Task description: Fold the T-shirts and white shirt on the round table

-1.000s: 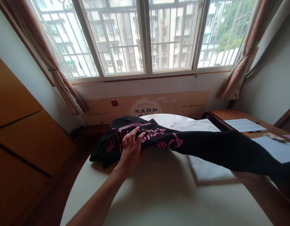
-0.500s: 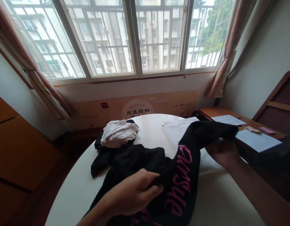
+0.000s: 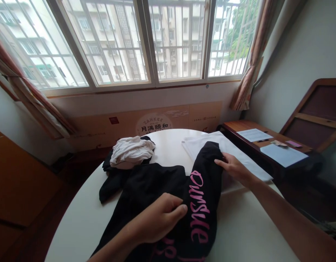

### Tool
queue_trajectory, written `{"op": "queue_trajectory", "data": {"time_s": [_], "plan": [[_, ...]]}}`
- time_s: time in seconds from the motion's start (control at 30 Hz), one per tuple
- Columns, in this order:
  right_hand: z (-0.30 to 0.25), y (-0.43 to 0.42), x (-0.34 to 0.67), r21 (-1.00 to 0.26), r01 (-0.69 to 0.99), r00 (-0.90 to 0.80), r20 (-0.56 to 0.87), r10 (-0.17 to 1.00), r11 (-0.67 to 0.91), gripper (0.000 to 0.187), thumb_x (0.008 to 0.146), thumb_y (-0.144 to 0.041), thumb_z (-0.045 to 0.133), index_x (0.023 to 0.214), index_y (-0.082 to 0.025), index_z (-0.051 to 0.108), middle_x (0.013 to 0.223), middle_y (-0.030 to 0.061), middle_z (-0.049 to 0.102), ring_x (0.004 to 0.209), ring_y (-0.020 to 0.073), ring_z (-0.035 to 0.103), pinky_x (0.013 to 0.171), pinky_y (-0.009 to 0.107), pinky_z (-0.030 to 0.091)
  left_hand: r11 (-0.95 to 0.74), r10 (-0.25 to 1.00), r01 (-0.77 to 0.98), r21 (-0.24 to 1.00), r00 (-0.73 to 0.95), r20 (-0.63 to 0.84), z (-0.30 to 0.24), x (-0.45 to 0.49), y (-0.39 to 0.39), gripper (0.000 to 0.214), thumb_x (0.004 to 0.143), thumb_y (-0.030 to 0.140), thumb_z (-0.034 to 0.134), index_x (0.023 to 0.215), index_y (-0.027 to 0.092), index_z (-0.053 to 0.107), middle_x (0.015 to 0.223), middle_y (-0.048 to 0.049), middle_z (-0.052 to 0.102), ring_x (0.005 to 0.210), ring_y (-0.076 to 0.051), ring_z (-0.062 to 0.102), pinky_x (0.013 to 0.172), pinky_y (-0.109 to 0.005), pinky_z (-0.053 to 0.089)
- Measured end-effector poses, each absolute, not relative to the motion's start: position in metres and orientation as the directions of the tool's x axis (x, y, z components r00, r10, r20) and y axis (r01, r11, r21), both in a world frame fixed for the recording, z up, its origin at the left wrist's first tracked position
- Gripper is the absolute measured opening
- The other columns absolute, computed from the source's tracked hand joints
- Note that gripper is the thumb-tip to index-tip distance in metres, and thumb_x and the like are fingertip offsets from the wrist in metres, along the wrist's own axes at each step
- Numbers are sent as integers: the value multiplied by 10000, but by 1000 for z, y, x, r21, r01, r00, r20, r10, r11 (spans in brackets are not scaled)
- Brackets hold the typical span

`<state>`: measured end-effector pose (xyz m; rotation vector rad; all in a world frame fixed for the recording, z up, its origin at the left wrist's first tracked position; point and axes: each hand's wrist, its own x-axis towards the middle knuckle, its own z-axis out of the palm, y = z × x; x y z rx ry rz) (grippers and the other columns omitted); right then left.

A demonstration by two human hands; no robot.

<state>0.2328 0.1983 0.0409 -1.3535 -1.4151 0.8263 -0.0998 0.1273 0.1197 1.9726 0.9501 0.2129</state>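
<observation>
A black garment with pink lettering (image 3: 202, 203) lies spread over the near half of the round white table (image 3: 72, 214); whether it is a top or trousers I cannot tell. My left hand (image 3: 161, 218) is closed on its cloth near the middle, thumb and fingers pinched together. Farther to the right, my right hand (image 3: 235, 167) grips the edge of the long lettered part at its far end, thumb on top. That part lies over the left side of a white sheet-like stack (image 3: 239, 156).
At the table's far left sits a crumpled white cloth (image 3: 131, 151) on folded black clothing (image 3: 108, 165). Right of the table, a wooden desk (image 3: 229, 127) carries papers (image 3: 284, 154). Beyond stand a printed cardboard panel (image 3: 179, 112) and a barred window.
My right hand has moved left and down, laying the lettered part flatter over the white stack. My left hand keeps its pinch. The view has shifted slightly to the right.
</observation>
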Motion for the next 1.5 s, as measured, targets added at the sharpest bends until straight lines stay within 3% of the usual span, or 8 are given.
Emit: {"op": "queue_trajectory", "data": {"time_s": [0.23, 0.43, 0.57, 0.8, 0.9, 1.07, 1.23, 1.5], "plan": [[65, 187, 232, -960, -248, 301, 52, 952, 131, 351, 809, -412, 886, 1063, -210, 754, 988, 51, 814, 914, 244, 769, 844, 323, 637, -250, 959, 576, 778, 261, 115, 110, -127, 180, 389, 908, 548, 426, 662, 249, 388, 642, 10, 469, 619, -170, 442, 579, -290, 357], [77, 172, 226, -930, -360, 131, 26, 991, 72, 622, 774, -331, 914, 1309, -255, 606, 480, -134, 518, 358, 100, 474, 377, 189, 454, -184, 954, 860, 476, 39, 298, 115, -176, 223, 225, 875, 418, 528, 859, 207, 603, 869, -105, 695, 860, -300, 652, 807, -404, 495], [78, 161, 194, -935, -349, -20, 83, 996, 71, 822, 789, -345, 880, 1505, -302, 478, 491, -145, 528, 350, 119, 488, 416, 250, 537, -444, 813, 832, 332, 218, 539, 121, -146, 179, 202, 969, 318, 469, 1029, 191, 615, 1040, -127, 691, 1028, -304, 658, 961, -442, 511], [65, 181, 214, -900, -388, 290, 83, 953, 197, 320, 704, -308, 886, 948, -206, 705, 570, -74, 550, 398, 62, 440, 357, 180, 365, -632, 765, 760, 151, 582, 274, 95, -103, 134, 682, 825, 345, 799, 1426, 144, 547, 1390, -183, 618, 1255, -400, 583, 1091, -558, 482], [59, 190, 230, -881, -405, 378, 81, 922, 243, 324, 681, -294, 904, 914, -216, 692, 669, -43, 621, 517, 95, 557, 434, 190, 463, -575, 808, 813, 89, 548, 217, 90, -104, 143, 431, 889, 253, 710, 1298, 144, 626, 1274, -169, 651, 1195, -397, 600, 1039, -562, 497], [58, 184, 218, -913, -366, 250, 92, 964, 182, 581, 822, -430, 873, 1336, -321, 625, 1030, -2, 749, 854, 190, 730, 664, 278, 621, -586, 807, 730, 351, 563, 176, 106, -103, 142, 127, 1004, 171, 519, 1008, 192, 644, 1035, -91, 683, 962, -262, 663, 854, -384, 521], [59, 170, 188, -958, -253, 21, 133, 991, 134, 1274, 802, -402, 924, 1710, -452, 32, 1513, 74, 618, 1134, 244, 734, 865, 362, 643, -532, 779, 399, 747, 577, 246, 117, -97, 117, 65, 972, 263, 658, 945, 215, 693, 908, -32, 714, 808, -175, 649, 742, -286, 490], [70, 150, 156, -942, -335, -166, 98, 981, 37, 1084, 789, -148, 801, 1695, -405, 264, 1358, 33, 732, 1047, 199, 745, 788, 256, 612, -531, 565, 153, 834, 797, 214, 131, -90, 75, 106, 984, 216, 626, 1033, 219, 719, 999, -85, 761, 852, -170, 716, 798, -249, 565]]}}
